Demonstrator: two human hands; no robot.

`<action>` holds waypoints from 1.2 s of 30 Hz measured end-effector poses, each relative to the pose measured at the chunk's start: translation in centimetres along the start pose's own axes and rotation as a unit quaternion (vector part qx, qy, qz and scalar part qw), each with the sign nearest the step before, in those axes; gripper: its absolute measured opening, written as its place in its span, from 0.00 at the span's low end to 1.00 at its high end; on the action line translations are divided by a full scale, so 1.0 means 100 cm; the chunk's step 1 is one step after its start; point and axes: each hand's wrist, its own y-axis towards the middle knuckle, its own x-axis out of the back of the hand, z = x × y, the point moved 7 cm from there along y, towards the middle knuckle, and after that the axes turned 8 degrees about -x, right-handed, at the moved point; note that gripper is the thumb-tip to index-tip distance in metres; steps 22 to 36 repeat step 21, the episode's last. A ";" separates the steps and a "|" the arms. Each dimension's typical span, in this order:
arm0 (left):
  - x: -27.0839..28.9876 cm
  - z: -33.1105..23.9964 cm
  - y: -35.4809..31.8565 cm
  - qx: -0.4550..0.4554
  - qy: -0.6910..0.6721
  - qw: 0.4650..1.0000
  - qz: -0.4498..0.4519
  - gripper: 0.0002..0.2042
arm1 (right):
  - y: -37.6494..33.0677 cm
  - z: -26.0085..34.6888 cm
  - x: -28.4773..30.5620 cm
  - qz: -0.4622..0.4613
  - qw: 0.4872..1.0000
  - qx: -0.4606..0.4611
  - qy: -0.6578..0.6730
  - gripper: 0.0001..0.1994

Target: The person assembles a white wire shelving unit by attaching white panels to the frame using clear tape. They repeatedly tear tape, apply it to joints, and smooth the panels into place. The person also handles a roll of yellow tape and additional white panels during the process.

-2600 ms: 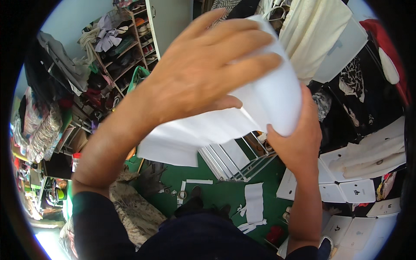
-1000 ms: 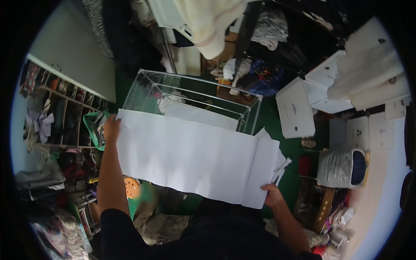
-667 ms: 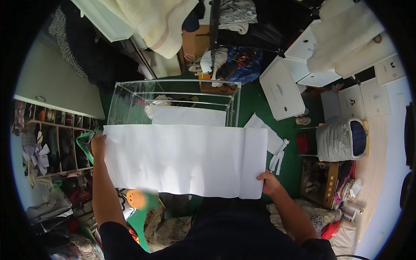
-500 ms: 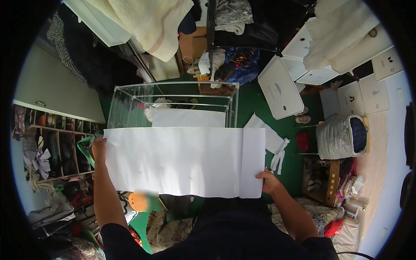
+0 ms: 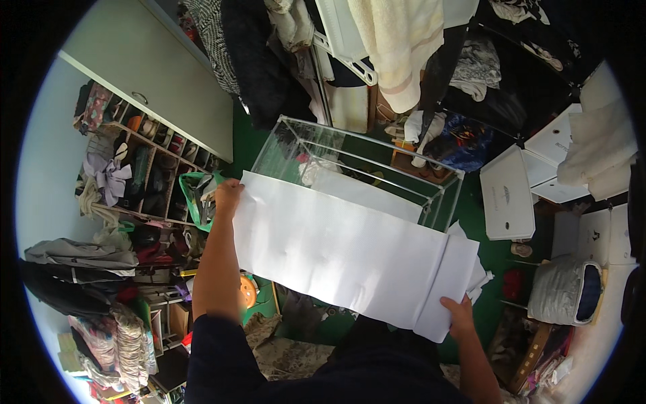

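I hold a large white sheet [image 5: 343,252] stretched flat between both hands, tilted down to the right. My left hand [image 5: 227,195] grips its upper left edge. My right hand [image 5: 459,315] grips its lower right corner, where the sheet folds over. Just behind the sheet stands a clear box with a wire frame [image 5: 316,145], with another white sheet [image 5: 363,192] lying inside it.
A shoe rack [image 5: 138,175] packed with shoes lines the left wall under a grey door [image 5: 155,74]. Clothes and a cream towel [image 5: 397,47] hang above. White boxes [image 5: 508,195] lie at the right on the green floor [image 5: 252,138]. A grey basket [image 5: 562,293] stands at lower right.
Earlier the white material was bunched up close to the camera; it is spread flat now. Over the last half second the view and the sheet have tilted, left side higher, right side lower.
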 end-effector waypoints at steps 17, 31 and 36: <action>-0.008 0.020 0.016 0.009 0.037 0.999 0.013 0.10 | -0.025 0.027 -0.015 -0.265 0.898 0.103 -0.335 0.28; 0.002 0.019 0.020 -0.008 0.044 0.999 -0.011 0.09 | -0.010 0.012 -0.005 -0.240 0.912 0.112 -0.312 0.28; 0.002 0.019 0.020 -0.008 0.044 0.999 -0.011 0.09 | -0.010 0.012 -0.005 -0.240 0.912 0.112 -0.312 0.28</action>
